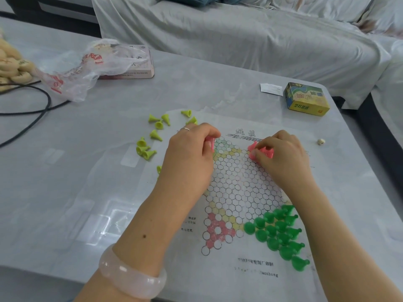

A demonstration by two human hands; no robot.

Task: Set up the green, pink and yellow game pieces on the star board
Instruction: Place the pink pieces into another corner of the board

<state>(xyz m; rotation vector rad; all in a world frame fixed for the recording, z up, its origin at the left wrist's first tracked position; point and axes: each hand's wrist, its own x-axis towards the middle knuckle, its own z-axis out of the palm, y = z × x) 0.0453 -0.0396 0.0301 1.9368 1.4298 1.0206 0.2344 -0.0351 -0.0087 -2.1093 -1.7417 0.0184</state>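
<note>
The paper star board (237,184) lies flat on the table in front of me. Several green pieces (281,234) stand upright in a triangle on its near right point. Yellow pieces (152,136) lie scattered off the board to the left, most tipped on their sides. My left hand (189,158) is closed around pink pieces (210,141) at the board's far left point. My right hand (281,155) pinches a cluster of pink pieces (261,151) over the far right point; its fingers hide part of them.
A yellow and green game box (306,99) and a paper slip (271,89) sit far right. A crumpled plastic bag (87,68) covers a flat pink box (130,66) far left, with black cable (32,112) and pale discs (11,66). A small white bead (321,141) lies right.
</note>
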